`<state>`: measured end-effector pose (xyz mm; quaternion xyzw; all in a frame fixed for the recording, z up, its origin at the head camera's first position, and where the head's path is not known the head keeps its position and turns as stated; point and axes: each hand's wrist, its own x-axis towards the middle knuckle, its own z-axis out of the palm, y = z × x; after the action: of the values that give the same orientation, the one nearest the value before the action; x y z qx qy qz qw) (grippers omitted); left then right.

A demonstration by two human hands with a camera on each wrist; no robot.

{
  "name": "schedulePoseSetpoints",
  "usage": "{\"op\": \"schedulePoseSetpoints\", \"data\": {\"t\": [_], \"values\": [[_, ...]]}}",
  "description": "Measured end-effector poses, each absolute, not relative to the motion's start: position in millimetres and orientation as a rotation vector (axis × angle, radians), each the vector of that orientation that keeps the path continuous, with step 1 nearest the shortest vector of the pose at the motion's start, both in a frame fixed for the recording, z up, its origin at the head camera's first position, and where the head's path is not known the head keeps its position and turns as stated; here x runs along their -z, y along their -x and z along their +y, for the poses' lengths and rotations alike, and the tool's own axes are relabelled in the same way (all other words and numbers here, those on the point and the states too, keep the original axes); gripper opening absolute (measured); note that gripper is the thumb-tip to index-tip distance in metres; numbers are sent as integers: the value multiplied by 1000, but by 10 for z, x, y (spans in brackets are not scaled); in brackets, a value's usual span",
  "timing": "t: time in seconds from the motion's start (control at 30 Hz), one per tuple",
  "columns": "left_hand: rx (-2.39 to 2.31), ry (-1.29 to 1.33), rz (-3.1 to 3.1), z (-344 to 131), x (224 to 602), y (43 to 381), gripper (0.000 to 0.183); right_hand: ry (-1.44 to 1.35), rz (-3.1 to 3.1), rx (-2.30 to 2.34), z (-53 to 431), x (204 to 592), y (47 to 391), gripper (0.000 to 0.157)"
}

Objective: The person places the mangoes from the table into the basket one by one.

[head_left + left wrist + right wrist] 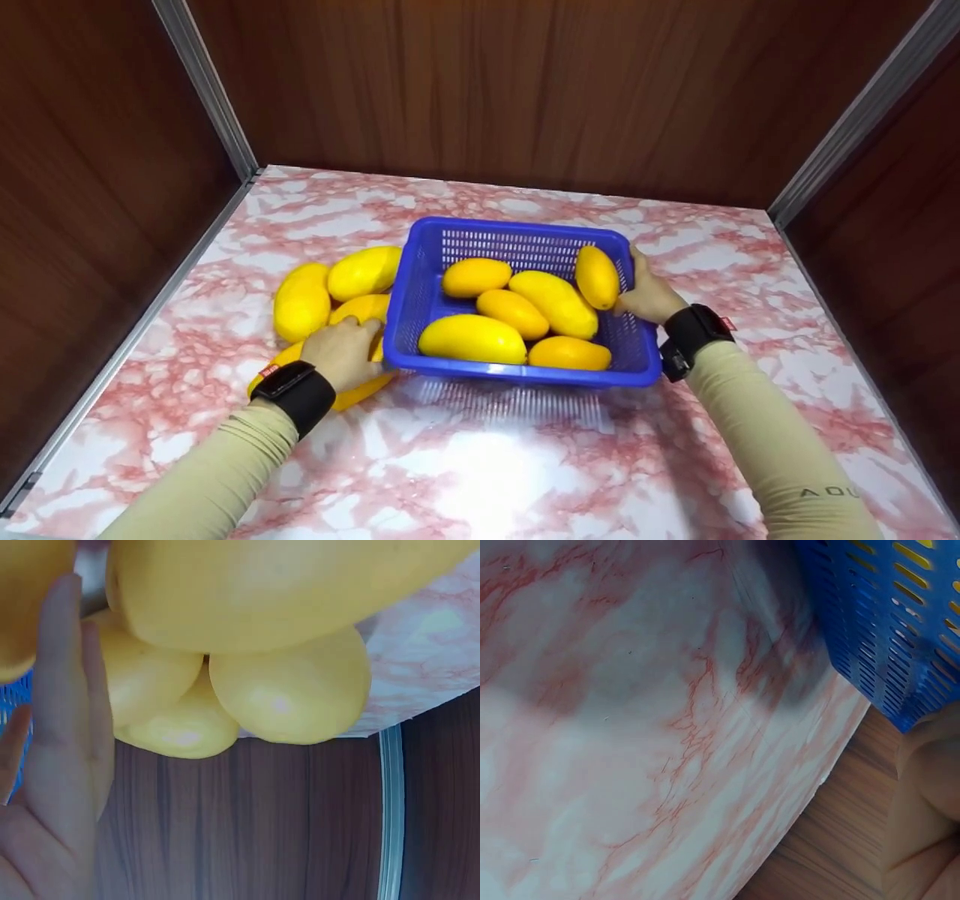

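Loose yellow fruits (301, 304) lie left of and beyond the left hand (339, 356), its fingers straight, unclenched; just right of them, a blue basket (517, 370) holds 6 basket fruits (555, 304), its right end grasped by the right hand (654, 298).

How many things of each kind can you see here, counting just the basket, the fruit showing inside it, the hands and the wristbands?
Blue basket: 1
Yellow fruits inside it: 6
Hands, left hand and right hand: 2
Black wristbands: 2
Total: 11
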<state>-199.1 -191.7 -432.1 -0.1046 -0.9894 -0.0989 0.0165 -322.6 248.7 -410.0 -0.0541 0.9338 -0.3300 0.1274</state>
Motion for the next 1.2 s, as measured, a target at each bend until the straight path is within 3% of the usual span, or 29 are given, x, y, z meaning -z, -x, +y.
{"op": "schedulePoseSetpoints", "data": {"t": [0.4,0.77,1.03,1.2], "values": [[355,272,-3173,-1895,4417,1913,69,147,2731,920,2491,4113,3225,118],[371,257,-3216,-1909,4379,1932,53,140,2721,933,2488,4103,3227,119],[426,167,-3239,-1952,4210,1967,77,128,2722,911,2486,4082,3224,118],[453,122,-3222,-1975,4063,1995,80,130,2731,885,2486,4078,3225,118]]}}
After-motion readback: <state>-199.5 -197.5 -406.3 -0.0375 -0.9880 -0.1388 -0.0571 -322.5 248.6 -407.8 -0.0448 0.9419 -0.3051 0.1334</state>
